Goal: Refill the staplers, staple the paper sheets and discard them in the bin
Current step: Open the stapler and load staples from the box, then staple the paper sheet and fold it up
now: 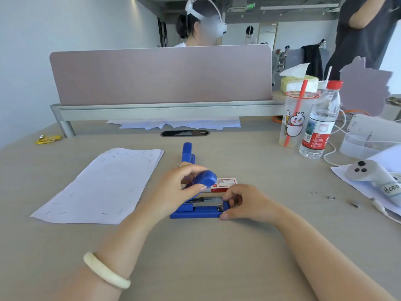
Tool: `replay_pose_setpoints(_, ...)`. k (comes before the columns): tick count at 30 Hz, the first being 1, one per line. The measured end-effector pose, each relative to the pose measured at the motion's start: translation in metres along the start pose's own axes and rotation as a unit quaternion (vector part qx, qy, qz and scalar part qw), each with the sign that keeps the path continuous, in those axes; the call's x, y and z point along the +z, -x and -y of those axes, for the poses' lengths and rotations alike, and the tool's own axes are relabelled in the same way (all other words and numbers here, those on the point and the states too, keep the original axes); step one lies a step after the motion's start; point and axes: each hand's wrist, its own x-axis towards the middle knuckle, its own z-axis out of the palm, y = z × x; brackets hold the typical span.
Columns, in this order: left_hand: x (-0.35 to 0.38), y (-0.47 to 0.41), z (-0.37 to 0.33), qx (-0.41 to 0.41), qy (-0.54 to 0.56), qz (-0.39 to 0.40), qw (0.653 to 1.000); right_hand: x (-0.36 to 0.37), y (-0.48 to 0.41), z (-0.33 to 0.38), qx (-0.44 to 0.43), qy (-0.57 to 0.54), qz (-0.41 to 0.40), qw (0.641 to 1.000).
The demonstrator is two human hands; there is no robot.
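Our left hand pinched the blue stapler's raised lid, keeping the magazine exposed for refilling. Our right hand curled around the table-resting base's front end, apparently seating staples. The stapled paper sheets lay left.

Handwritten "Hooo" can be read on a white tag stuck to the grey controller at the right edge of the frame. Print is seen on the red-and-white staple box at centre, on the red label of the water bottle and around the cartoon snowman on the plastic cup at upper right, but all of it is too small or blurred to be read. A green sign near the ceiling at top centre is not legible.
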Motion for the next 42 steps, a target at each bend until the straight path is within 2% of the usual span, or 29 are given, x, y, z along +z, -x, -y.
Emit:
replay_pose_setpoints(4, 0.022, -0.002, 0.012, 0.023, -0.078, 0.056, 0.995, 0.002, 0.001, 0.002, -0.013, 0.006, -0.004, 1.0)
replay_pose_setpoints(9, 0.027, -0.001, 0.021, 0.038, -0.092, 0.038, 0.994, 0.0, 0.0, 0.002, -0.022, 0.021, 0.0, 1.0)
replay_pose_setpoints(13, 0.022, 0.003, 0.02, 0.022, -0.052, 0.011, 0.998, -0.008, 0.0, 0.003, -0.022, -0.035, 0.021, 0.999)
replay_pose_setpoints(19, -0.009, 0.017, 0.025, -0.035, -0.038, -0.057, 0.997, -0.012, 0.003, 0.016, -0.07, -0.024, -0.101, 0.992)
replay_pose_setpoints(23, -0.049, 0.038, 0.044, -0.079, -0.084, -0.104, 0.988, -0.002, 0.003, 0.047, -0.131, 0.004, -0.163, 0.978)
replay_pose_setpoints(25, -0.073, 0.05, 0.058, -0.117, -0.116, -0.137, 0.977, 0.013, -0.002, 0.076, -0.158, 0.007, -0.144, 0.977)
replay_pose_setpoints(29, -0.106, 0.076, 0.091, -0.193, -0.156, -0.191, 0.95, 0.068, -0.03, 0.125, -0.151, 0.018, -0.021, 0.988)
replay_pose_setpoints(33, -0.116, 0.095, 0.109, -0.234, -0.177, -0.156, 0.943, 0.129, -0.073, 0.138, -0.151, 0.087, 0.045, 0.984)
replay_pose_setpoints(38, -0.127, 0.112, 0.116, -0.258, -0.168, -0.112, 0.945, 0.163, -0.093, 0.13, -0.164, 0.17, 0.068, 0.969)
replay_pose_setpoints(42, -0.129, 0.119, 0.124, -0.261, -0.197, -0.072, 0.943, 0.166, -0.096, 0.12, -0.168, 0.117, 0.018, 0.979)
